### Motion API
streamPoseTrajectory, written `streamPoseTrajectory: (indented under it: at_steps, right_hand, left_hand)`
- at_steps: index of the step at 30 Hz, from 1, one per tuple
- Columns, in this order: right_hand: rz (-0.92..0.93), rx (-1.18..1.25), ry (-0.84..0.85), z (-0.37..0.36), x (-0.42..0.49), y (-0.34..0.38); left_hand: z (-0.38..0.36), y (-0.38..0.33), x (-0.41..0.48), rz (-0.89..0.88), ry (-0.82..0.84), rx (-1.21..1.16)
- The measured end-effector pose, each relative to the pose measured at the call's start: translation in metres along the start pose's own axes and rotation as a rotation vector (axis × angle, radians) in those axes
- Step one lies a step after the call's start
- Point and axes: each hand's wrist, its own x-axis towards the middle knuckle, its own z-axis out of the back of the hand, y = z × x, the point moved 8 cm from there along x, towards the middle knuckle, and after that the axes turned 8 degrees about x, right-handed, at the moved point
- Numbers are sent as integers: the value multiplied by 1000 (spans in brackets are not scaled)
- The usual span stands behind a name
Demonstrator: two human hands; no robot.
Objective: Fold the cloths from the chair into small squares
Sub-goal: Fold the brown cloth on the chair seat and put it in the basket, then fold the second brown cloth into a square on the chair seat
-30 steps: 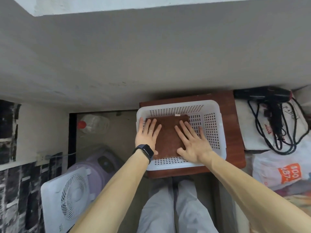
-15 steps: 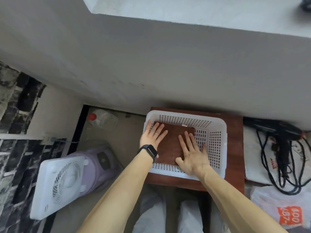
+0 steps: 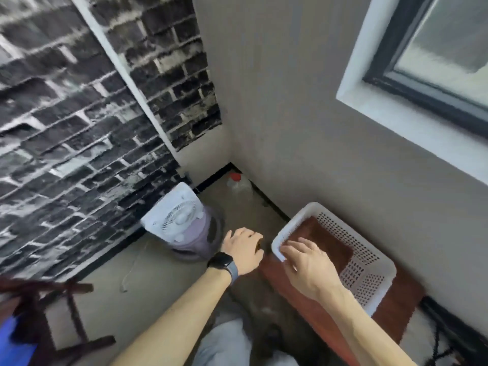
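A room corner: a black brick-patterned wall [image 3: 66, 128] on the left meets a plain grey wall [image 3: 303, 128], which holds a dark-framed window [image 3: 435, 62] at the upper right, and below them is a dull grey floor [image 3: 148, 294]. At the far lower left stands a dark wooden chair [image 3: 71, 313], blurred, with a patch of blue fabric [image 3: 10, 344] at the picture's edge beside it. Further right, against the brick wall, a white box fan [image 3: 174, 215] leans on a purple appliance [image 3: 203, 241]. In the corner behind them is a clear bottle [image 3: 237, 184] with a red cap.

The left hand [image 3: 244, 249] hangs over the floor, just left of the basket's near corner. It wears a dark watch [image 3: 223, 262] on the wrist. Its back is turned up and its fingers bend loosely downward with nothing seen in them. The right hand [image 3: 306, 265] is spread, fingers straight and apart, over the near left corner of a white perforated basket [image 3: 369, 270]. Whether the fingertips touch the rim cannot be told.

Inside the basket, at its left end, lies the brown cloth [image 3: 324, 241], folded flat into a square. The basket sits on a reddish-brown desk [image 3: 396, 307] against the grey wall. Black cables [image 3: 443, 347] show at the lower right, and grey trousers [image 3: 224, 344] at the bottom edge
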Motion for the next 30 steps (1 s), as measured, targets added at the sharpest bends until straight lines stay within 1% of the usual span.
streamPoseTrajectory:
  at_steps: [3,6,9,12,14,16,18,23,26,30]
  right_hand:
    - [221,-1,-85,22,15,88]
    - [474,1,-120,28,25,206]
    - [708,-3,-85,13,18,327]
    - [934,-22,-2,-20,-15,443]
    - [1055,-13,60,-49,-45,512]
    - [1133,-19,131,-83,-76,574]
    - [1228,-26,186,-119,-107,631]
    - [1391,0,304,-190,-175,745]
    - [1449,2,360,-228,-199,792]
    - [1475,15,402,-274,-216,844]
  left_hand:
    - [35,85,-63,241,-140,-139]
    - [56,179,-158,495,-310,-221]
    - [49,255,-263,721,-458,-345]
    - [27,314,-371,915,-556,-480]
    - [9,344,-446,1049,-628,-511]
    - [-14,370,-523,1184,-680,-525]
    - [-43,393,-593,1291,-696,-534]
    - [-90,429,-739,1487,-729,-469]
    - [-106,449,-798,1549,-744,-423]
    - [-136,485,-843,1585,-759,-471]
